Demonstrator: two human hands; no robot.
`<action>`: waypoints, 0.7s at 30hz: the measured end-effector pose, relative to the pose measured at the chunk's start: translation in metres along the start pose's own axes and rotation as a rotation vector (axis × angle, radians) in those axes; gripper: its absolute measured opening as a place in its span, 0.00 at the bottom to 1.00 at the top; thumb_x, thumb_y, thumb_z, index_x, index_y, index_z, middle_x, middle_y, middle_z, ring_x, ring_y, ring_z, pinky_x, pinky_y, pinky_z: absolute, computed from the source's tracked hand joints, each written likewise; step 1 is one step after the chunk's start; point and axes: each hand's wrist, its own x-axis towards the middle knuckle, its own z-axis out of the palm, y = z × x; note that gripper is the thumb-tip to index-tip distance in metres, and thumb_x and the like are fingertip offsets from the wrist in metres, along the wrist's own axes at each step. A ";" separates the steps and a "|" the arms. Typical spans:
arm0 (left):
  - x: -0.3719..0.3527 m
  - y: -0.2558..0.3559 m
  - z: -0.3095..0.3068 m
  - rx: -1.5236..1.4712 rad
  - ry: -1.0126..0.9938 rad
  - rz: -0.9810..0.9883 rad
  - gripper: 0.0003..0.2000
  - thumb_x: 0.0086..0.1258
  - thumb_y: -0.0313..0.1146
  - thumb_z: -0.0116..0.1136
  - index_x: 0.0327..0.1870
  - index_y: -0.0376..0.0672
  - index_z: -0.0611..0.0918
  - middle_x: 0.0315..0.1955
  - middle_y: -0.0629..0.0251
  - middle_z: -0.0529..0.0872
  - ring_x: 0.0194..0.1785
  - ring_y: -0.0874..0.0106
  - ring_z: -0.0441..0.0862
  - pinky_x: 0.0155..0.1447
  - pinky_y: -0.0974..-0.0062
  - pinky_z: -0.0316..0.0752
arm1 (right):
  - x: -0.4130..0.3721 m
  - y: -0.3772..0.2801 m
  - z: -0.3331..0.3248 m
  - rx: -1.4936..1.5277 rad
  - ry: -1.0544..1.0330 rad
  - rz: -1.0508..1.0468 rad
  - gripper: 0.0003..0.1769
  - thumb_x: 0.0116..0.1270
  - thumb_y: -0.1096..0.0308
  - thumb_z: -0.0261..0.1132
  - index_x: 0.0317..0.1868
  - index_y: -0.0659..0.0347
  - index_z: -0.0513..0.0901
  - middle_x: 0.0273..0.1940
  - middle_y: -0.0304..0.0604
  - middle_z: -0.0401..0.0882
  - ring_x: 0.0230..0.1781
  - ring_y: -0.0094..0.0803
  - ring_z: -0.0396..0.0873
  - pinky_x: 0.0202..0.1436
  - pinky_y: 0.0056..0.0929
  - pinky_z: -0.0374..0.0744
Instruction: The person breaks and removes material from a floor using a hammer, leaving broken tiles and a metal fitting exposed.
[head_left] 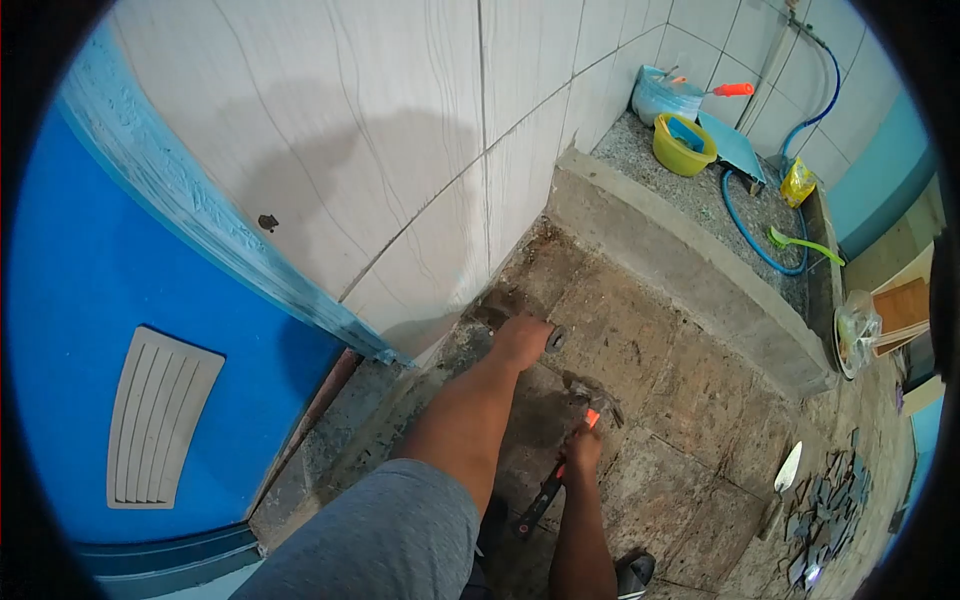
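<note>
right hand (583, 447) is gripping a hammer (546, 497); left hand (522, 341) is clasping a dark object (556, 339); stray swings are risking bruised fingers

So my right hand (582, 448) has the hammer (550, 492), and my left hand (520, 342) is ahead of it and a bit left, near the foot of the tiled wall (400, 80). The door (260, 400) is well off to the left, vent panel (165, 420) in it. Ahead-right there's a low curb (690, 270). Past that: bucket (665, 97), bowl (680, 158) just in front of it, dustpan (735, 150) right of the bowl, then the hose (738, 215) and brush (805, 243) further right. Trowel (788, 467)'s on the floor (690, 500) right of my grip, broken pieces (830, 510) beyond it. My shoe (635, 575)'s behind, slightly right.
</note>
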 end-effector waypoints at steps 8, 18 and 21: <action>0.009 0.007 -0.007 -0.124 -0.023 -0.063 0.14 0.70 0.23 0.57 0.55 0.41 0.84 0.50 0.50 0.86 0.57 0.51 0.83 0.61 0.52 0.80 | 0.008 -0.065 -0.053 0.199 0.190 -0.133 0.15 0.79 0.53 0.56 0.40 0.56 0.75 0.22 0.34 0.69 0.16 0.27 0.66 0.20 0.30 0.69; 0.019 -0.009 -0.012 -0.095 0.020 -0.017 0.08 0.71 0.23 0.58 0.48 0.41 0.85 0.46 0.51 0.87 0.53 0.51 0.85 0.56 0.52 0.82 | -0.066 -0.207 -0.112 0.514 0.746 -0.828 0.25 0.84 0.45 0.51 0.48 0.62 0.76 0.27 0.36 0.70 0.22 0.25 0.69 0.23 0.29 0.68; 0.021 -0.010 -0.014 -0.115 0.050 -0.021 0.08 0.71 0.23 0.57 0.47 0.41 0.84 0.46 0.51 0.87 0.53 0.51 0.85 0.56 0.50 0.81 | -0.034 -0.166 -0.072 -0.196 1.099 -1.040 0.17 0.83 0.55 0.54 0.46 0.62 0.78 0.30 0.41 0.77 0.24 0.30 0.75 0.25 0.31 0.72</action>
